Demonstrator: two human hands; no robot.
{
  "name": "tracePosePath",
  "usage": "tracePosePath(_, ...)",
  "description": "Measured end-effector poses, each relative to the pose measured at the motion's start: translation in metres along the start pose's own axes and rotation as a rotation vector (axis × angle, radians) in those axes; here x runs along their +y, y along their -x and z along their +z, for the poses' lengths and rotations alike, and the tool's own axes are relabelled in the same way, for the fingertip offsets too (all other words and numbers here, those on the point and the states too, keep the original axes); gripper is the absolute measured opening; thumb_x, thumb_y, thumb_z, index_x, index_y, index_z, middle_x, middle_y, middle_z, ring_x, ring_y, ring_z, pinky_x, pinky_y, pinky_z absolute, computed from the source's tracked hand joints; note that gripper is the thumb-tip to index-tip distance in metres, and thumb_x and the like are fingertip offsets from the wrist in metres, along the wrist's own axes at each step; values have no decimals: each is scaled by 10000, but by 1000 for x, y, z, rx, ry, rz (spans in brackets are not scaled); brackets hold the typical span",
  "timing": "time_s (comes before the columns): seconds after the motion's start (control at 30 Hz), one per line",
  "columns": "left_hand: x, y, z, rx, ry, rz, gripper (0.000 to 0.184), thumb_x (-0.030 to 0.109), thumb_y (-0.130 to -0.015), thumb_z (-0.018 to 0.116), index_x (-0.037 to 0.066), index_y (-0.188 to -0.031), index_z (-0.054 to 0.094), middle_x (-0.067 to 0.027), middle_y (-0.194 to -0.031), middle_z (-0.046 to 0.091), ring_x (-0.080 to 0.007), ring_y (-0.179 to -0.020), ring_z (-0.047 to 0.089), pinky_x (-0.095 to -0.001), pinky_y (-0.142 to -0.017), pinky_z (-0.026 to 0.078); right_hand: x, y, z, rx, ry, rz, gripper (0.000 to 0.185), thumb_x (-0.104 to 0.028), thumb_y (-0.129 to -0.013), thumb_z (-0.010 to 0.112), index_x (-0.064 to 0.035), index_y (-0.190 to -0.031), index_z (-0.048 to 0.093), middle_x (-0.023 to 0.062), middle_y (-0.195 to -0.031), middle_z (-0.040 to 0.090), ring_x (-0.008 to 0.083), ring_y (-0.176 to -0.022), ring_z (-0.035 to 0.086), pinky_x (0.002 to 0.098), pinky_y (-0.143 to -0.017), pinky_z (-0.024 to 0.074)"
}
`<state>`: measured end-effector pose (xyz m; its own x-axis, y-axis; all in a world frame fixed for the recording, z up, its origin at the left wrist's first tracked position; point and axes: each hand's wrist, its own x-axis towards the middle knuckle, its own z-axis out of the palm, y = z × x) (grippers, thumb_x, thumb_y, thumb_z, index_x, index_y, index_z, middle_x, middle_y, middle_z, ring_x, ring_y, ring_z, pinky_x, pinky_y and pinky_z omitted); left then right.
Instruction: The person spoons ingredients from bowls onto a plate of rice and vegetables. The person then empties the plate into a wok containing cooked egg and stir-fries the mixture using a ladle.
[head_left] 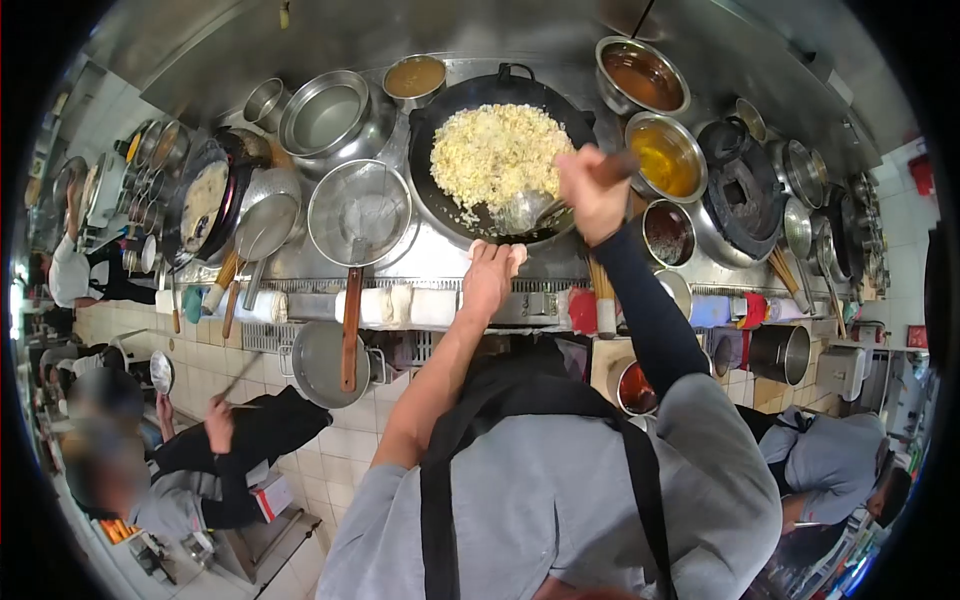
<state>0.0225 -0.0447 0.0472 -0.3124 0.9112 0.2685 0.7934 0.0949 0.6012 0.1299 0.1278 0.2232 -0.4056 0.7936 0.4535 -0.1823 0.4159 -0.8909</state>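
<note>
A large black wok point(425, 130) sits on the stove with a heap of yellowish fried rice point(500, 150) in it. My right hand point(592, 195) is closed around the wooden handle of a metal ladle point(520, 212). The ladle's bowl rests among loose grains at the near right side of the wok. At the wok's near edge, my left hand point(487, 282) grips a folded pale cloth point(517, 258) against the rim. Part of that cloth is hidden under my fingers.
Left of the wok lies a wire strainer point(360, 210), its wooden handle overhanging the counter edge. A metal pot point(325, 115) stands behind it. To the right are bowls of yellow oil point(665, 165) and brown liquid point(643, 80). Co-workers stand on both sides, one sleeve point(228, 490) at left.
</note>
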Motion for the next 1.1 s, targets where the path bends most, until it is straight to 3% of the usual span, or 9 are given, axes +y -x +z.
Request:
tracePosePath(0.17, -1, 6, -3, -35, 13, -4, 199, 142, -1010, 582, 26, -1154, 657, -185, -1089, 662, -415, -1119, 567, -478, -998, 473, 31, -61, -44, 60, -395, 188, 368, -127, -1001, 682, -135, -701, 469, -55, -600, 456, 92, -483, 428, 271, -499, 358)
tracePosePath(0.3, 0, -5, -2, -24, -2, 12, 210, 139, -1010, 587, 25, -1172, 655, -185, -1099, 664, -418, -1129, 569, -484, -991, 482, 39, -33, -58, -302, 180, -36, 359, -192, -996, 691, -92, -682, 549, -33, -602, 481, 90, -574, 496, 279, -557, 392)
tracePosePath(0.43, 1, 9, -3, -48, -26, -27, 255, 141, -1009, 598, 20, -1227, 648, -186, -1143, 666, -419, -1171, 568, -485, -998, 490, 23, -112, -103, -116, -402, 216, 421, -173, -967, 720, -154, -639, 458, -35, -579, 494, 66, -450, 422, 254, -433, 304)
tracePosePath(0.53, 0, 7, -1, -2, -35, 6, 232, 127, -1007, 596, 26, -1210, 647, -178, -1145, 663, -415, -1162, 568, -479, -1002, 492, 53, -101, -74, -307, -16, 131, 384, -211, -970, 733, -132, -660, 521, -35, -561, 492, 98, -442, 443, 288, -453, 346)
tracePosePath(0.73, -2, -1, -2, -21, -5, 14, 190, 108, -996, 587, 34, -1162, 642, -181, -1111, 650, -402, -1155, 565, -467, -1013, 477, 60, -131, -36, 409, -252, -11, 411, -118, -964, 737, -136, -654, 467, -33, -554, 486, 90, -402, 401, 263, -419, 329)
tracePosePath(0.8, 1, -8, 1, -13, -4, -16, 199, 118, -1003, 580, 30, -1170, 641, -176, -1118, 651, -394, -1163, 566, -471, -1020, 472, 112, -115, -17, 136, -315, 103, 364, -130, -961, 739, -142, -716, 469, -20, -552, 442, 119, -420, 422, 301, -409, 327)
tracePosePath(0.93, 4, 2, -4, -71, 24, -75, 215, 129, -1010, 574, 30, -1188, 644, -168, -1129, 654, -389, -1171, 565, -474, -1007, 480, 60, -170, -5, 287, -315, 279, 369, -120, -951, 752, -157, -721, 467, -43, -564, 447, 87, -405, 392, 294, -398, 290)
tracePosePath(1.0, 3, -7, -2, -56, 22, -68, 222, 134, -1013, 571, 33, -1197, 645, -161, -1129, 656, -383, -1171, 567, -470, -995, 488, 54, -145, 5, 336, -432, 111, 360, -119, -974, 732, -155, -733, 467, -56, -563, 424, 75, -402, 353, 294, -396, 279)
tracePosePath(1.1, 0, -1, -3, -67, -7, -19, 226, 136, -1022, 561, 36, -1206, 646, -149, -1130, 661, -366, -1169, 574, -463, -987, 495, 113, -117, 22, 58, -520, 184, 322, -97, -946, 759, -123, -739, 515, -27, -568, 472, 103, -419, 421, 301, -412, 337)
